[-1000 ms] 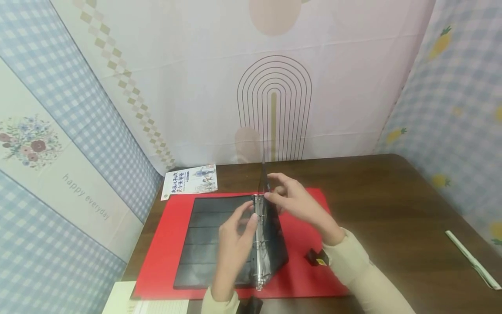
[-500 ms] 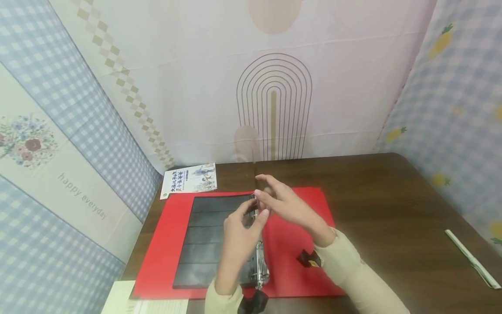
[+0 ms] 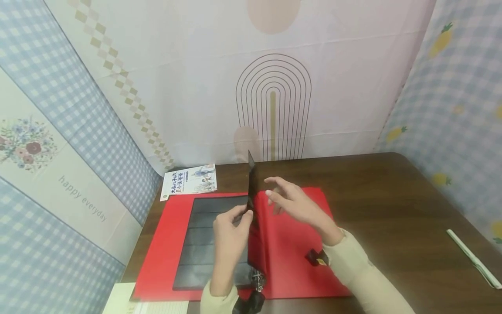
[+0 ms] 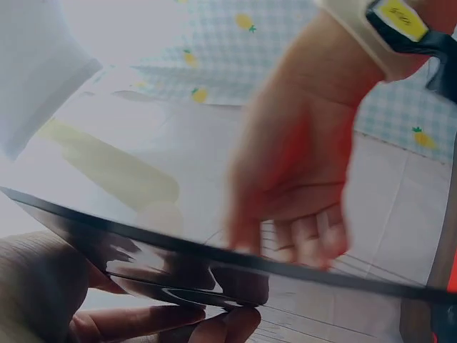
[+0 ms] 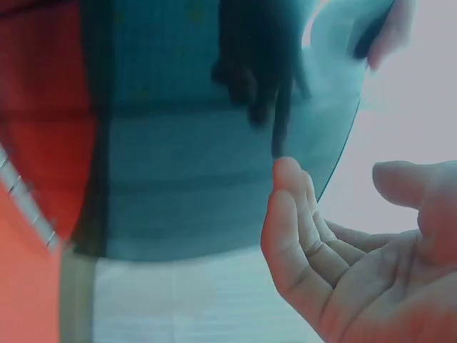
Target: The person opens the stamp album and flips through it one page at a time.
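Observation:
A red ring binder (image 3: 298, 235) lies open on the brown table (image 3: 392, 205). Black pocket pages (image 3: 204, 235) are stacked on its left half. My left hand (image 3: 229, 226) pinches one black page (image 3: 251, 183), which stands nearly on edge above the metal rings (image 3: 257, 277). Just right of that page my right hand (image 3: 288, 200) hovers with straight fingers, holding nothing. In the left wrist view the page's dark edge (image 4: 178, 246) crosses above my left hand's fingers (image 4: 164, 321). The right wrist view shows my right hand's open palm (image 5: 343, 250) beside the glossy page (image 5: 214, 143).
A printed booklet (image 3: 190, 179) lies at the back left, beyond the binder. White paper (image 3: 121, 301) sits at the near left table edge. A white stick-like object (image 3: 472, 259) lies near the right edge. Patterned fabric walls enclose the table on three sides.
The black page that leaned over the binder's right half now stands upright in my left hand. The red inside cover on the right shows bare. My right hand has come off the page.

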The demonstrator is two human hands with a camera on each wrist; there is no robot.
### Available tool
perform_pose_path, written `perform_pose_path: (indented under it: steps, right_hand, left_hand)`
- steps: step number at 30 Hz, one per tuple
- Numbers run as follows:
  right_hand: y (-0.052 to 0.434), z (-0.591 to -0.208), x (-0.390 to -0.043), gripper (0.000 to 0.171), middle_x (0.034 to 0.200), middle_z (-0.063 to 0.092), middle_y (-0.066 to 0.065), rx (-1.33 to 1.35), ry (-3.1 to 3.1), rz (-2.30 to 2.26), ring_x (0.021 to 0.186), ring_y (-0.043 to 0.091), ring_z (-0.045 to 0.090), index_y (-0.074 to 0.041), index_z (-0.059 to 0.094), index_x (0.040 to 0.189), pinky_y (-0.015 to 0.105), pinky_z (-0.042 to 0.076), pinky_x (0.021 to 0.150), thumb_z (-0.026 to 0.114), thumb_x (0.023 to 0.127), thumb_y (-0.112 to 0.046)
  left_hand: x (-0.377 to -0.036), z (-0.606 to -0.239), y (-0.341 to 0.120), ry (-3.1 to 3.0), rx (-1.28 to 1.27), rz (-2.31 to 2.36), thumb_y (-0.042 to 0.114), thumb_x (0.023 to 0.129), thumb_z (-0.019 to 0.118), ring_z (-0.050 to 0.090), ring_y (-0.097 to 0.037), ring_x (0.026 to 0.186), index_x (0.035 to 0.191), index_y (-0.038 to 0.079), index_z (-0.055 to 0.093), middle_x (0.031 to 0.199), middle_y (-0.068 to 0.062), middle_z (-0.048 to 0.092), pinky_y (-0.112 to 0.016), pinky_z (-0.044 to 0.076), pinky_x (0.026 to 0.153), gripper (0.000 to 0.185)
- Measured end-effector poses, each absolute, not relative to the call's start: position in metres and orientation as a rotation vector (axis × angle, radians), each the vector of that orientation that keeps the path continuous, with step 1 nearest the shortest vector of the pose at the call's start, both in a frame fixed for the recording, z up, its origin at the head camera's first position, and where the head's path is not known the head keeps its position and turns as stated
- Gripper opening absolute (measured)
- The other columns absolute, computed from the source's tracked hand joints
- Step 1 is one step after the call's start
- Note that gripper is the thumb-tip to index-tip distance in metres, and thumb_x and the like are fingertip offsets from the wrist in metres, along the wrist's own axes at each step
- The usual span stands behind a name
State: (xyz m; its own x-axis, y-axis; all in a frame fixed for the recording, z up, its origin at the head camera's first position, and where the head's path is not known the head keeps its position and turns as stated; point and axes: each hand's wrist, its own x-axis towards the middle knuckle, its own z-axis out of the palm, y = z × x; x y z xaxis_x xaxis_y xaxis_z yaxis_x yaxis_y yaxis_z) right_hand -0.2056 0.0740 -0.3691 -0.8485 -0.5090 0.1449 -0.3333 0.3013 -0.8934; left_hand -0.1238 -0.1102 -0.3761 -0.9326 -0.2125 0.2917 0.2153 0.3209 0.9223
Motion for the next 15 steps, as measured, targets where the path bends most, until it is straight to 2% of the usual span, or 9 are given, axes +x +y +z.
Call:
perform_pose_path:
  steps: [4, 6, 8, 11, 15]
  right_hand:
    - [0.09, -0.386, -0.216, 0.046, 0.09, 0.068, 0.009, -0.686, 2.515, -1.441, 0.074, 0.021, 0.07, 0.001, 0.051, 0.139, 0.037, 0.059, 0.072, 0.063, 0.1, -0.02]
    - [0.098, -0.394, -0.221, 0.047, 0.09, 0.068, 0.005, -0.662, 2.564, -1.34, 0.079, 0.02, 0.069, 0.003, 0.053, 0.137, 0.037, 0.057, 0.074, 0.066, 0.098, -0.02]
    - [0.104, -0.404, -0.226, 0.048, 0.094, 0.069, 0.006, -0.652, 2.601, -1.238, 0.087, 0.023, 0.067, 0.004, 0.054, 0.135, 0.039, 0.055, 0.077, 0.068, 0.095, -0.018]
    - [0.112, -0.418, -0.231, 0.052, 0.113, 0.067, 0.016, -0.629, 2.607, -1.133, 0.105, 0.031, 0.064, 0.007, 0.053, 0.135, 0.046, 0.053, 0.09, 0.071, 0.093, -0.018]
    - [0.119, -0.434, -0.236, 0.064, 0.137, 0.053, 0.029, -0.559, 2.654, -1.002, 0.127, 0.045, 0.05, 0.01, 0.048, 0.14, 0.057, 0.044, 0.104, 0.076, 0.089, -0.017]
  left_hand:
    - [-0.122, -0.377, -0.114, -2.216, 0.005, -1.614, 0.002, 0.091, 0.068, 0.075, -0.02, 0.084, 0.101, 0.001, 0.08, 0.094, -0.011, 0.077, -0.036, 0.06, 0.07, 0.016]
    - [-0.122, -0.377, -0.116, -2.21, 0.005, -1.62, 0.001, 0.091, 0.067, 0.075, -0.019, 0.081, 0.101, 0.001, 0.08, 0.092, -0.011, 0.077, -0.032, 0.059, 0.068, 0.016]
    - [-0.122, -0.377, -0.118, -2.2, 0.008, -1.629, 0.0, 0.09, 0.067, 0.074, -0.018, 0.077, 0.1, 0.0, 0.08, 0.09, -0.011, 0.077, -0.027, 0.057, 0.065, 0.016]
    - [-0.122, -0.376, -0.12, -2.195, 0.005, -1.638, -0.001, 0.09, 0.067, 0.073, -0.016, 0.072, 0.101, -0.001, 0.08, 0.085, -0.011, 0.076, -0.023, 0.054, 0.06, 0.017]
    - [-0.122, -0.375, -0.124, -2.191, 0.001, -1.629, -0.001, 0.09, 0.066, 0.068, -0.012, 0.07, 0.101, -0.001, 0.08, 0.091, -0.012, 0.077, -0.022, 0.048, 0.056, 0.017]
